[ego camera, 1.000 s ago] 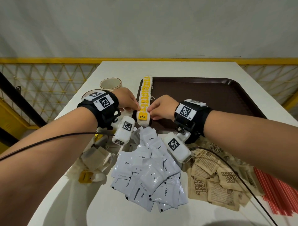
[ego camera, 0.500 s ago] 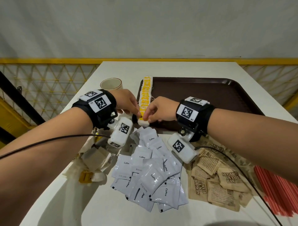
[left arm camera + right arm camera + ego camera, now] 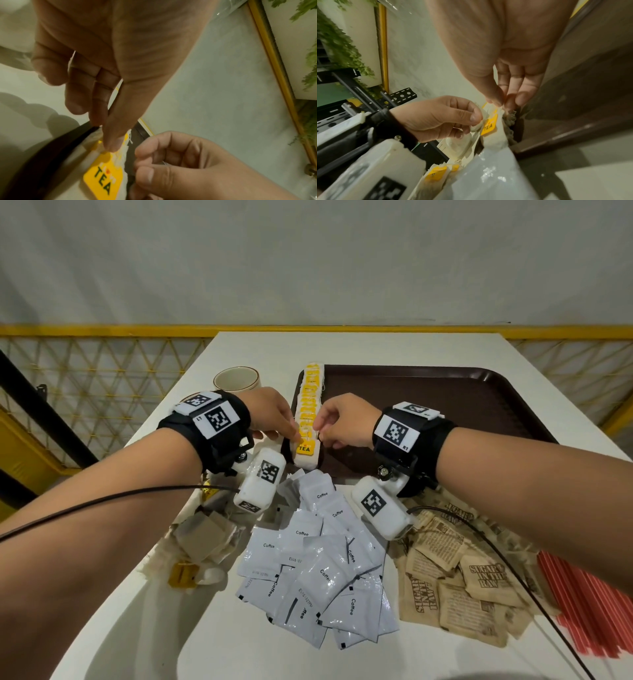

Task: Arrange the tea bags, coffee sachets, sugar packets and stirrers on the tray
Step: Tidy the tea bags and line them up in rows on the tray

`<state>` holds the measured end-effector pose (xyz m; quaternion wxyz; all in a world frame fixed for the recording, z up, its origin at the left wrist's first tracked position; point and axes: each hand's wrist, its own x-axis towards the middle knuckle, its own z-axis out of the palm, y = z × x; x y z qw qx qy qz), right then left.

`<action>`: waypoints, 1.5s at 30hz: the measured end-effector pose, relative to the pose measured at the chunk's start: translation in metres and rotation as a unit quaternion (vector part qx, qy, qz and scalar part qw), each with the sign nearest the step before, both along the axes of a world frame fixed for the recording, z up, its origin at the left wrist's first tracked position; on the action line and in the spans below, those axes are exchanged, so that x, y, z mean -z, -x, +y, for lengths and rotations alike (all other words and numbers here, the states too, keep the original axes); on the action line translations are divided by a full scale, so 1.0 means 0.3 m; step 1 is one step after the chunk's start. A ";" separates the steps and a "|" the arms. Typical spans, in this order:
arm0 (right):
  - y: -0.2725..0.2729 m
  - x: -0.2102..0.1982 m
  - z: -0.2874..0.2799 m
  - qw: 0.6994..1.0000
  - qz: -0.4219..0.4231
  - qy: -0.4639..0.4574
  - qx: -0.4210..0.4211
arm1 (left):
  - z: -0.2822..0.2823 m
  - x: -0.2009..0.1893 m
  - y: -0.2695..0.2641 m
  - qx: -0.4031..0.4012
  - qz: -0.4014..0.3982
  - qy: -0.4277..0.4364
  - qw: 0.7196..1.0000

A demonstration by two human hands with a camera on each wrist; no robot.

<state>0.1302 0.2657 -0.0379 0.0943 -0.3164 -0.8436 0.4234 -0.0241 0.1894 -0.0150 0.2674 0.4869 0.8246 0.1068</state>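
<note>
Tray (image 3: 445, 405): brown, at the far middle of the table (image 3: 342, 347); mostly bare.
Tea bags (image 3: 307, 412): a row stood on edge along the tray's left rim, yellow tags up; the nearest tag reads TEA. A loose heap (image 3: 202, 535) is left on the table, near left.
Left hand (image 3: 270, 414): fingers curled, tips pinched on the near end of the row from the left.
Right hand (image 3: 346, 419): fingers curled, thumb and forefinger pinched at the row's right side.
Coffee sachets (image 3: 322, 570): white pile off the tray, near middle.
Sugar packets (image 3: 459, 577): brown pile off the tray, near right.
Stirrers (image 3: 589, 604): red bundle at the right edge, partly cut off.
Step in hand: the row is judged to be squared up; light, even pressure from both sides is advised, so that no bag is tipped.
Hard to make out: the count of bags; whether a tag string is held by the right hand; the tray's right rim behind the forearm.
Cup (image 3: 236, 380): left of the tray.
</note>
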 end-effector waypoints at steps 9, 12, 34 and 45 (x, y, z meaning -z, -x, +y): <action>0.007 0.019 -0.019 0.994 0.059 0.090 0.022 | -0.017 0.010 -0.013 0.038 0.015 0.042 0.998; 0.003 0.017 -0.023 0.991 0.072 0.108 0.030 | -0.021 0.001 -0.011 0.059 0.002 0.048 0.997; -0.015 0.004 -0.034 0.994 -0.085 0.057 -0.021 | -0.017 0.003 -0.011 0.074 0.022 0.018 0.997; -0.048 -0.030 -0.041 0.985 -0.110 0.033 -0.125 | -0.026 -0.006 -0.010 0.002 -0.013 -0.034 0.999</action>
